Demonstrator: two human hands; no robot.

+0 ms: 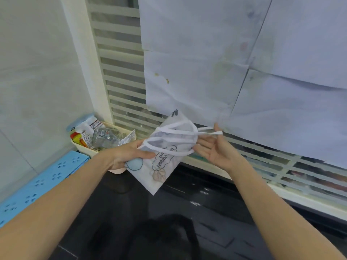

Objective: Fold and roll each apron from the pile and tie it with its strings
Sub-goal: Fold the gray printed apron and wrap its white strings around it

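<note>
1. a thin, white, translucent apron bundle printed with a blue balloon and dark lettering (165, 158) is held in the air above a dark glossy counter (187, 212), in front of a slatted cream window grille (120, 72).
2. the bundle is gripped at its lower left by the left hand (129, 154), whose fingers are curled round the cloth.
3. white fabric strings (174, 132) are seen wrapped several times around the bundle; their loose ends reach to the right hand (216, 149).
4. the right hand is spread with straight fingers; a string end lies near its thumb tip, but whether it is pinched cannot be told.
5. this apron is judged folded, rolled and wound; the knot seems yet to be finished.
6. no pile of further aprons is visible, so what is left cannot be told.
7. a cream basket of snack packets (97, 136) stands at the left, beside a perforated blue plastic panel (43, 177).
</note>
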